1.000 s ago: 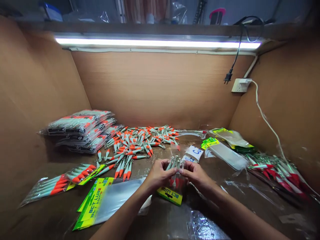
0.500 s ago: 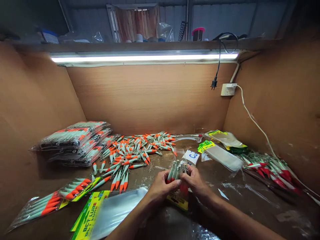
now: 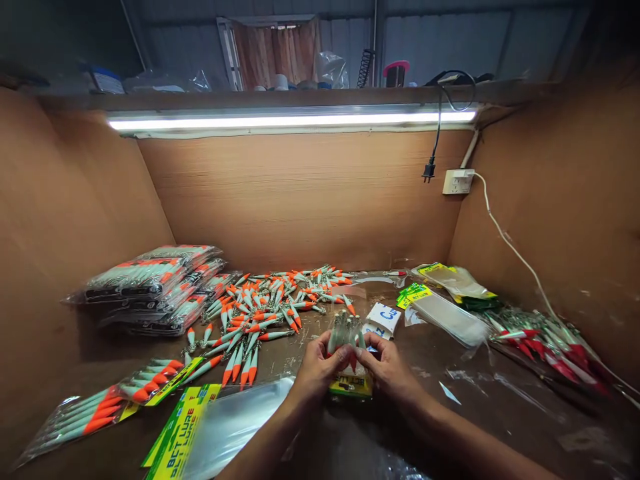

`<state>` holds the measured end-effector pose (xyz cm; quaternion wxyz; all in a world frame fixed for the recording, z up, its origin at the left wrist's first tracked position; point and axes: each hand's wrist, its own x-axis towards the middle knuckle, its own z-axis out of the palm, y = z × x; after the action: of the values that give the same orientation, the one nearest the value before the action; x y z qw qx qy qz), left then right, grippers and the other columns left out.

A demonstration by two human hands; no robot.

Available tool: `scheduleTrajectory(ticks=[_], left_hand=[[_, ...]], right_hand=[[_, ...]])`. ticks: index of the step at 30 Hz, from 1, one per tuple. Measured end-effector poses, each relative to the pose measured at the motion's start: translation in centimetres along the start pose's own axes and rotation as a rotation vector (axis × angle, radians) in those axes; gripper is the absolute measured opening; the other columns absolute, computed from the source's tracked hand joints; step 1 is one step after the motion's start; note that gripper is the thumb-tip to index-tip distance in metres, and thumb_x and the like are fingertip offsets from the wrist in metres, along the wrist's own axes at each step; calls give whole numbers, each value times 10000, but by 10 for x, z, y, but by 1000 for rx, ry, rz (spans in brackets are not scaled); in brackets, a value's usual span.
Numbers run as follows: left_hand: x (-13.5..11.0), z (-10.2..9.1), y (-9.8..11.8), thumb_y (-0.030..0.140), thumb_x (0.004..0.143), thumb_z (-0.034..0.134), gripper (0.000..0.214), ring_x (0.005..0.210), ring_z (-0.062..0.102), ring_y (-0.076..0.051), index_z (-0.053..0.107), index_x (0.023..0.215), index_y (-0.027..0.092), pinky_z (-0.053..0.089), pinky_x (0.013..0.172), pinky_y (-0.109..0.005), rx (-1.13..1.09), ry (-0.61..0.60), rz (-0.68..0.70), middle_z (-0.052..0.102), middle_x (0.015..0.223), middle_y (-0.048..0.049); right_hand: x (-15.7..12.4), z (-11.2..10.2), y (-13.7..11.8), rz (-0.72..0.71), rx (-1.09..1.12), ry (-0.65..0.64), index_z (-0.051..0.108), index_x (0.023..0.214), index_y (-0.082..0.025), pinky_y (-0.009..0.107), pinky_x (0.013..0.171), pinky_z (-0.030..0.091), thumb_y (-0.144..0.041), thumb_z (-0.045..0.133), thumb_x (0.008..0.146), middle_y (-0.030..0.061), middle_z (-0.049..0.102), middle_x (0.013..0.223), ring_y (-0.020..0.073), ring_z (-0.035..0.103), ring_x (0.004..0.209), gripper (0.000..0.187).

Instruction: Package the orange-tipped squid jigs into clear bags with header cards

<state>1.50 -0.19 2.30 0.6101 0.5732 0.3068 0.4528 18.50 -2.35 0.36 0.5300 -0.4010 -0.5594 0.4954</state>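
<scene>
Between my two hands is a clear plastic bag of fishing lures [image 3: 346, 328] with a yellow-green header card [image 3: 353, 385] at its lower end. My left hand [image 3: 320, 367] grips the left side, thumb across the front. My right hand [image 3: 387, 367] pinches the right side, its thumb near a red tip. Pale lure bodies with metal hooks stand upward, partly hidden by my fingers. Behind my hands lies a heap of loose white-and-orange lures [image 3: 260, 310]. Left of my left forearm are flat clear bags with yellow-green cards [image 3: 183, 433].
Stacked packs of lures [image 3: 145, 287] stand at the left, with filled bags [image 3: 83, 413] in front. A white box with blue writing [image 3: 384, 319] sits behind my right hand. At right are more empty bags [image 3: 450, 317] and red-and-white lures [image 3: 545, 347]. A plug [image 3: 429, 170] hangs above.
Both hands have shifted slightly left with the bag of lures. The lures are gathered closer together, and the header card now sits more level below them. The view has tilted slightly.
</scene>
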Motion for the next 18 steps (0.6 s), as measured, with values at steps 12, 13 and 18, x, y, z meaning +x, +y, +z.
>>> scheduleTrajectory(ticks=[12,13,18], left_hand=[[-3,13,-15,548,770,728,461,674,561,-137,623,982,152,443,634,-225,36,72,44,614,783,-15],[-3,14,-14,535,775,731,458,686,572,-142,612,1008,159,454,647,-230,3,52,34,623,804,-19],[-7,19,-8,493,768,756,397,647,554,-120,594,915,162,450,636,-218,-57,102,42,614,761,-2]], right_hand=[[1,5,2,-80,-98,111,638,811,-179,242,614,433,-284,616,801,-6,608,708,149,524,645,108],[1,4,2,-67,-73,104,647,817,-180,246,616,439,-293,623,803,-2,617,716,152,532,647,117],[4,1,7,-5,-24,114,674,802,-175,259,577,445,-473,695,800,8,616,666,150,529,589,299]])
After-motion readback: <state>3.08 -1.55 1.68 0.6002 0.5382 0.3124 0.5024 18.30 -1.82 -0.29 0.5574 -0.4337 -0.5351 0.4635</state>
